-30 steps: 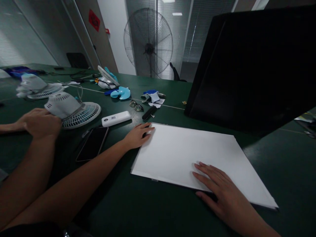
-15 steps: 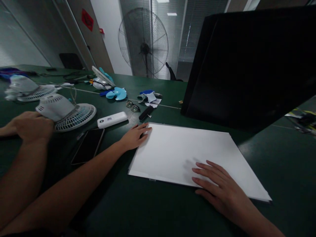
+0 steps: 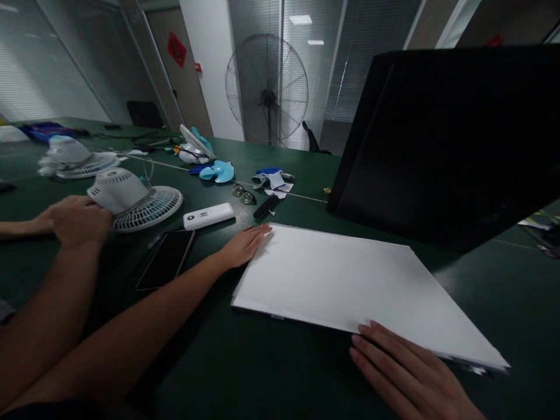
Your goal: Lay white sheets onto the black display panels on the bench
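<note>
Left hand [image 3: 242,248] flat on the sheet [image 3: 336,277], right hand [image 3: 405,370] flat by its near edge, neither gripping. I'd press lightly, evenly.

Counted at one green table [image 3: 271,373]: one left hand [image 3: 242,245] and one right hand [image 3: 406,373] of the camera's wearer; two forearms [image 3: 56,303] of a co-worker; one broad white panel [image 3: 341,280]; one large black panel [image 3: 446,151]; one phone [image 3: 167,260]; one slim white device [image 3: 209,216]; one pair of glasses [image 3: 244,195]; one black stick-like object [image 3: 265,207]; one loose light-blue fan rotor [image 3: 219,171]; three small white fans [image 3: 118,189]; beyond it, one big wire-caged fan [image 3: 268,98].
</note>
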Available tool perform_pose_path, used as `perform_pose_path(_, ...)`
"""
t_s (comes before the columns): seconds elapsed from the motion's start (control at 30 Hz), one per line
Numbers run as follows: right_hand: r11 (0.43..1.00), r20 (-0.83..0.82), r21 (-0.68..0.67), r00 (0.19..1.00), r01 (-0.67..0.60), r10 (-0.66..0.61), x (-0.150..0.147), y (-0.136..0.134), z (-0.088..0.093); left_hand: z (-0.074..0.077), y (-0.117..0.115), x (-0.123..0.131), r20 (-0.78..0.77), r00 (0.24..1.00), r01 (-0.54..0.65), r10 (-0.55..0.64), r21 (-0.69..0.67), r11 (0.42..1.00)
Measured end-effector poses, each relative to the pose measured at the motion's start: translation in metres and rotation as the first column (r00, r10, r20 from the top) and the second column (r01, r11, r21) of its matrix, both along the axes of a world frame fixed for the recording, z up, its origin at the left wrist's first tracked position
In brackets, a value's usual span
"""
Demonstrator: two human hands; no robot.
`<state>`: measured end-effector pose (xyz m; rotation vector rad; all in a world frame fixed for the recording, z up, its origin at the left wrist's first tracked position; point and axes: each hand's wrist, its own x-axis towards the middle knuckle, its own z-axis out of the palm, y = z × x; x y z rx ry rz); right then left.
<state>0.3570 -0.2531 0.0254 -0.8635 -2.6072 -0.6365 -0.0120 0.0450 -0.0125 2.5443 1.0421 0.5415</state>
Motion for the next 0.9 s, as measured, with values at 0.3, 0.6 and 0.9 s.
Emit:
perform_pose_path(0.3, 0.998, 0.048, 0.055, 0.998, 0.036, -0.038, 0.006, -0.002, 0.011, 0.000, 0.005, -0.010, 0.141, 0.981, 0.136, -0.130, -0.027, 0.990)
perform_pose_path(0.6, 0.992, -0.101, 0.009, 0.987, 0.129, -0.127, 0.011, -0.013, 0.029, -0.004, 0.006, -0.005, 0.107, 0.969, 0.219, -0.223, 0.049, 0.975)
perform_pose_path(0.9, 0.975, -0.337, 0.189, 0.940, 0.118, -0.048, 0.022, 0.019, -0.008, -0.001, 0.004, 0.002, 0.149, 0.948, 0.275, -0.280, 0.057, 0.960)
